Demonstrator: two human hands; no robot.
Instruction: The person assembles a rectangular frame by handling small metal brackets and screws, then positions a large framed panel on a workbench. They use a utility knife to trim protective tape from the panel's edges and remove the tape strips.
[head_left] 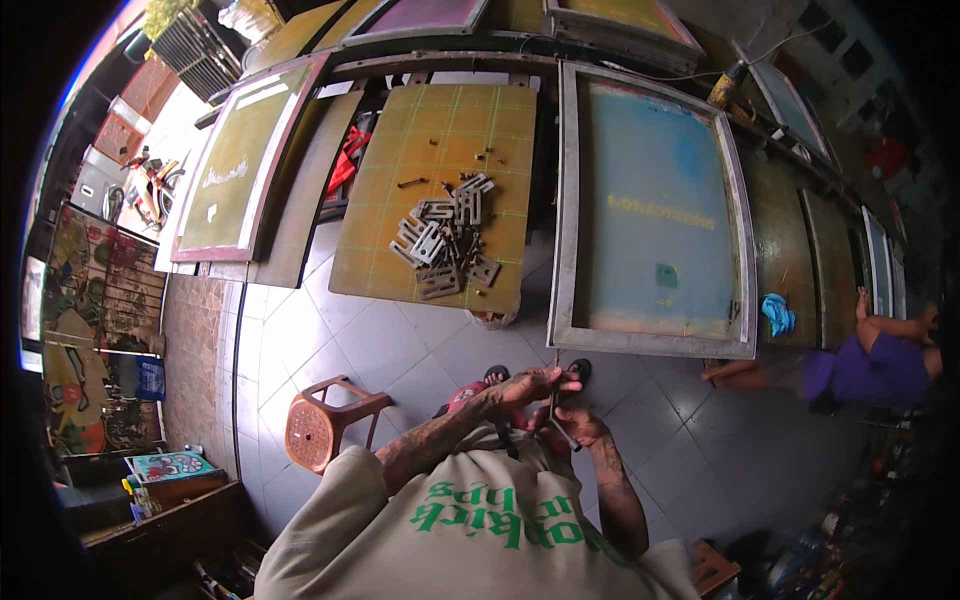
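Observation:
Close to my body, both hands are together just below the near corner of a framed screen (573,340) with a bluish mesh. My left hand (540,385) is closed around the upper part of a thin dark metal rod (555,400). Below it, my right hand (582,425) grips the rod's lower end, which bends or carries a short angled piece. The rod's exact kind is too small to tell. On a yellowish board (380,130) ahead lies a pile of slotted metal plates (430,240) with bolts (455,245) among them. A few loose bolts lie apart.
A brown plastic stool (312,432) stands on the tiled floor to my left. Another framed screen (245,165) rests at the left. On the right are a blue crumpled cloth (777,314), a yellow power tool (728,85) and another person in purple (870,370).

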